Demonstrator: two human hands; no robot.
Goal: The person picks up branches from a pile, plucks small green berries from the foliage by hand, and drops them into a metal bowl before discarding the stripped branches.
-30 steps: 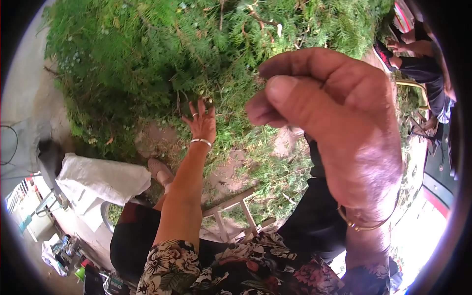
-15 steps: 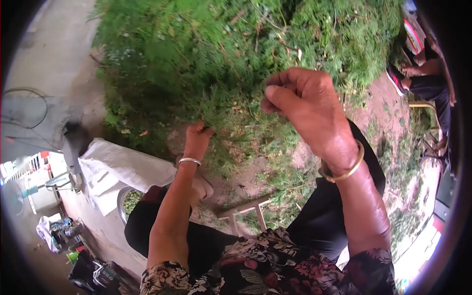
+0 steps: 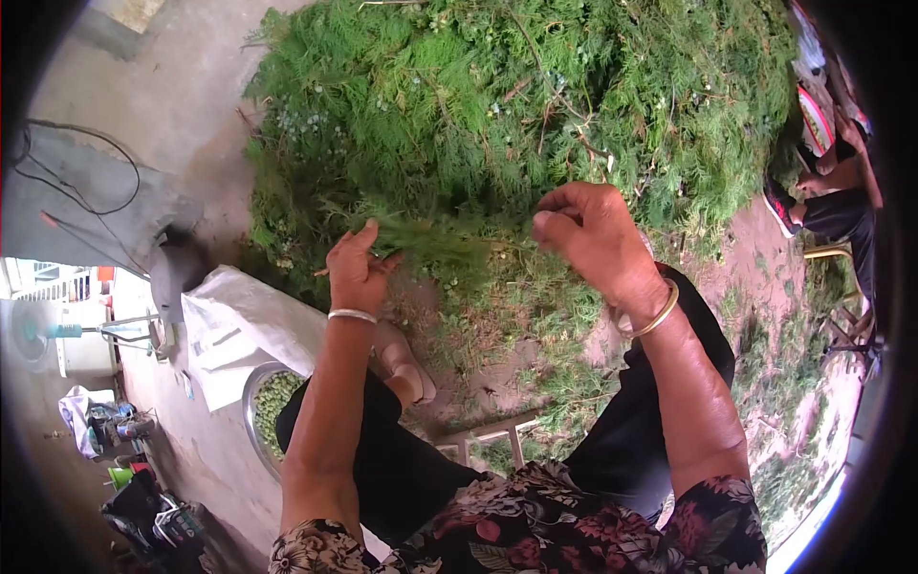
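Note:
A large heap of green leafy branches (image 3: pixel 478 105) fills the upper middle. My left hand (image 3: pixel 360 271), with a silver bangle, is at the heap's near edge, its fingers partly bent round the end of a feathery green sprig (image 3: pixel 435 241). The sprig stretches rightward and is blurred. To the right, my right hand (image 3: pixel 595 234), with a gold-coloured bangle, has its thumb and fingers pinched together near the sprig's far side. What lies between those fingertips is too small to tell.
A metal bowl of small green pieces (image 3: pixel 273 407) stands left of my leg, beside a white sack (image 3: pixel 239 320). A wooden stool frame (image 3: pixel 488 432) lies between my legs. Another person (image 3: pixel 841 206) sits at the right edge. A black cable (image 3: pixel 105 206) lies at left.
My left hand has turned and its fingers have loosened, with a sprig now stretching from it. My right hand has moved slightly lower. The view has shifted, showing more of the bowl.

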